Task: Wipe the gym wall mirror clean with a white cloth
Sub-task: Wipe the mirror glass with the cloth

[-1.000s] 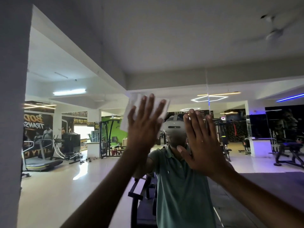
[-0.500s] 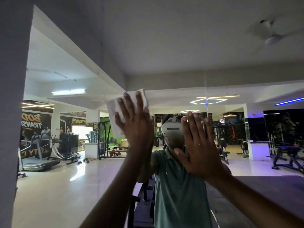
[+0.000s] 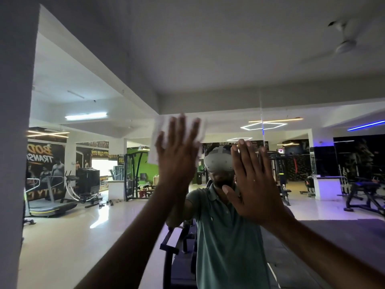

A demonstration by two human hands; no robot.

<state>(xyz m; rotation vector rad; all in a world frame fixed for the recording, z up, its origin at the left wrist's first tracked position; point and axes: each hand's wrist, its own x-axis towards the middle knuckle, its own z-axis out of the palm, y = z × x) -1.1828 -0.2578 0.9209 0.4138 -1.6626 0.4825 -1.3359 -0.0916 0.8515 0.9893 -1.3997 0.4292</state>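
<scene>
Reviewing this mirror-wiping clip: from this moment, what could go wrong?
1. The left hand presses the white cloth to the mirror with flat, straight fingers, not gripping it; the cloth could slip out and drop.
2. The bare right hand appears to lie flat on the glass, so it may leave fresh prints on the wiped surface.
3. The cloth is motion-blurred, suggesting a fast stroke that may miss patches.

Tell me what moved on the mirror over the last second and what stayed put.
The left hand, flat on the white cloth, swept it left across the gym wall mirror, then back right, near where it started; it is blurred with motion. The right hand stayed pressed flat, fingers spread, on the glass. Nothing was picked up or let go.
</scene>
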